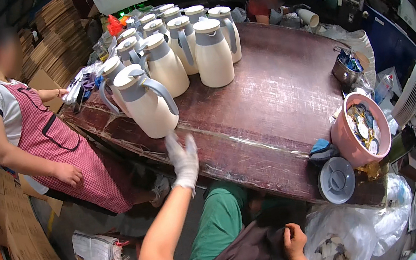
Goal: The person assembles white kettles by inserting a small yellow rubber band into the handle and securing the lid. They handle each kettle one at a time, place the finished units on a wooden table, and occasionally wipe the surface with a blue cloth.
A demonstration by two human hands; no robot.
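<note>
My left hand (pixel 184 160), in a white glove, reaches over the table's near edge with its fingers spread. Its fingertips are by the base of the nearest cream thermos jug (pixel 147 109); whether they touch I cannot tell. This jug has a grey collar, a grey handle and a pale lid. Behind it stand several similar jugs, among them a thermos jug (pixel 214 57) farther right. Bare and low by my lap, my right hand (pixel 294 241) has its fingers curled in beside a dark brown cloth (pixel 241 255). Anything inside those fingers is hidden.
The dark red table (pixel 266 90) spans the middle. Right of it are a pink bucket (pixel 346 129) of small parts, a grey round lid (pixel 336 180) and plastic bags (pixel 338 226). A person in a checked apron (pixel 62 134) stands left; another person (pixel 270 1) is across the table.
</note>
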